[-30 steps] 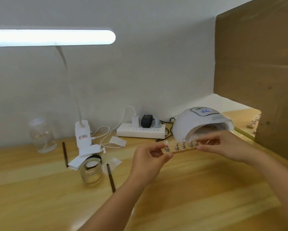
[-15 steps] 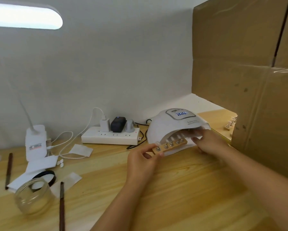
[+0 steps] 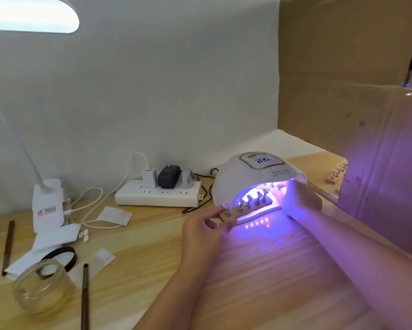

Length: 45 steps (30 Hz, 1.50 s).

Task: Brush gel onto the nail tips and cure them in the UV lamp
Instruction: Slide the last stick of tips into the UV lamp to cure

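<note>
A wooden strip (image 3: 244,210) carries several nail tips on small metal stands. My left hand (image 3: 206,228) pinches its near left end, outside the lamp. My right hand (image 3: 300,201) holds the far end inside the mouth of the white domed UV lamp (image 3: 247,177), fingers partly hidden by the glare. The lamp glows violet and its display is lit. Most of the strip sits in the opening; the leftmost nail tip (image 3: 226,205) is still outside.
A white power strip (image 3: 157,196) with plugs lies left of the lamp. A glass jar (image 3: 39,287), black lid (image 3: 62,254), two brushes (image 3: 84,298), paper pieces and a desk lamp base (image 3: 48,206) fill the left. A cardboard wall (image 3: 367,115) stands at right, more nail holders (image 3: 337,173) behind it.
Both hands carried the strip from in front of the lamp into its opening. The lamp has switched on and casts violet light over the table and my right hand.
</note>
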### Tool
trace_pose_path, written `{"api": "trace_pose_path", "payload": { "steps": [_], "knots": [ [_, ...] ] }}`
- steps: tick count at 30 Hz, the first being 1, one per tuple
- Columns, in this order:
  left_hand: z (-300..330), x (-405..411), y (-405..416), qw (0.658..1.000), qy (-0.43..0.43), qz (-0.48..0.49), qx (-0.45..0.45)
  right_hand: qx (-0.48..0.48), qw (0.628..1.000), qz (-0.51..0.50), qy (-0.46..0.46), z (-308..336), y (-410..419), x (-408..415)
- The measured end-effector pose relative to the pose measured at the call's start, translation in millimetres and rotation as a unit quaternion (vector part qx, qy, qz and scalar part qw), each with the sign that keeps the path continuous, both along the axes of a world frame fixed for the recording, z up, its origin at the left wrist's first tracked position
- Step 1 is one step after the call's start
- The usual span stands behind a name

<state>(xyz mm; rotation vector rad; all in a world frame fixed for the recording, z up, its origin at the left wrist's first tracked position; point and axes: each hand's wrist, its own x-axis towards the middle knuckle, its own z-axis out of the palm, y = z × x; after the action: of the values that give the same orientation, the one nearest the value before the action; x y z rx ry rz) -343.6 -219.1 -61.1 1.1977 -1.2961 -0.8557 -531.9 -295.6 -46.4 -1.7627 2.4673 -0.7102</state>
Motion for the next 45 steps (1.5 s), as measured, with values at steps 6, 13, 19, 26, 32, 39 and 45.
{"api": "trace_pose_path", "payload": {
  "steps": [6,13,19,26,32,39,45],
  "knots": [
    [0,0,1,1.0,0.01,0.003,0.005,-0.059,0.995,0.067,-0.05,-2,24,-9],
    [2,0,3,1.0,0.005,0.0,-0.006,-0.191,0.974,0.086,-0.081,-6,88,-52],
    [3,1,4,1.0,-0.009,0.002,-0.016,-0.212,0.973,0.042,-0.077,-7,130,-84],
    [4,1,8,0.998,-0.048,0.019,-0.023,-0.173,0.983,-0.066,-0.015,-7,106,-72],
    [3,1,5,0.999,-0.046,0.014,-0.015,-0.092,0.99,-0.103,-0.01,-11,73,-59],
    [2,2,5,0.999,-0.04,0.017,-0.013,-0.093,0.988,-0.123,-0.012,-11,60,-56],
    [2,1,6,0.999,-0.044,0.02,-0.013,-0.134,0.977,-0.164,-0.022,-13,59,-60]
  ]
}}
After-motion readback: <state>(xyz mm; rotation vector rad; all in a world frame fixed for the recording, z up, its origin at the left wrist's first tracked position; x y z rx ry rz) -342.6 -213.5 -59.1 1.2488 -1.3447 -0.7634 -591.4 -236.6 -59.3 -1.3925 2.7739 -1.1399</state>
